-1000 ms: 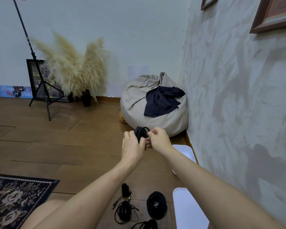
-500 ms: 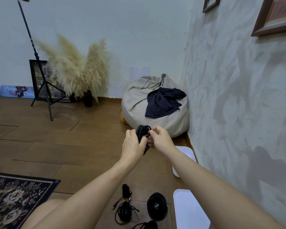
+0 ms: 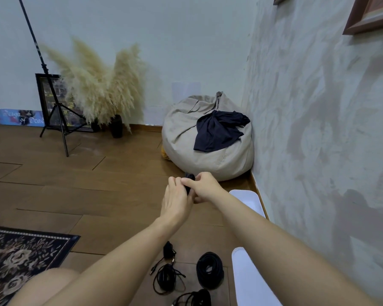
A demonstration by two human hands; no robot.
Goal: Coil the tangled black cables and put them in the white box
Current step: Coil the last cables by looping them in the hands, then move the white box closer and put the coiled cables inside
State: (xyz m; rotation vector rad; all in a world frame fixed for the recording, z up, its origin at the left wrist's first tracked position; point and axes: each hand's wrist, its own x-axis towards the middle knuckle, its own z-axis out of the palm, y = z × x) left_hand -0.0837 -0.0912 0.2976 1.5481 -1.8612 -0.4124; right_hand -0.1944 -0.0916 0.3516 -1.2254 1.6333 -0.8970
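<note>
Both hands are held out in front of me over the wooden floor. Between them is a small black cable coil [image 3: 189, 178], mostly hidden. My left hand [image 3: 177, 198] grips it from the left, and my right hand [image 3: 203, 187] pinches it from the right with curled fingers. On the floor near my knees lie a neat thick black coil [image 3: 210, 270], a looser coil with trailing plugs [image 3: 166, 278], a small black bundle [image 3: 168, 250] and another coil [image 3: 196, 298] at the bottom edge. The white box [image 3: 248, 281] sits at lower right against the wall; its lid [image 3: 248, 198] lies farther along.
A beige beanbag [image 3: 208, 151] with a dark cloth [image 3: 219, 130] fills the corner ahead. A light stand [image 3: 53, 102], pampas grass in a dark vase [image 3: 116, 129] and a framed picture stand at the back left. A patterned rug [image 3: 20, 257] lies at lower left.
Both hands have closed in more tightly around the cable coil, so less of it shows. They moved slightly lower and the right hand's fingers now cover its top.
</note>
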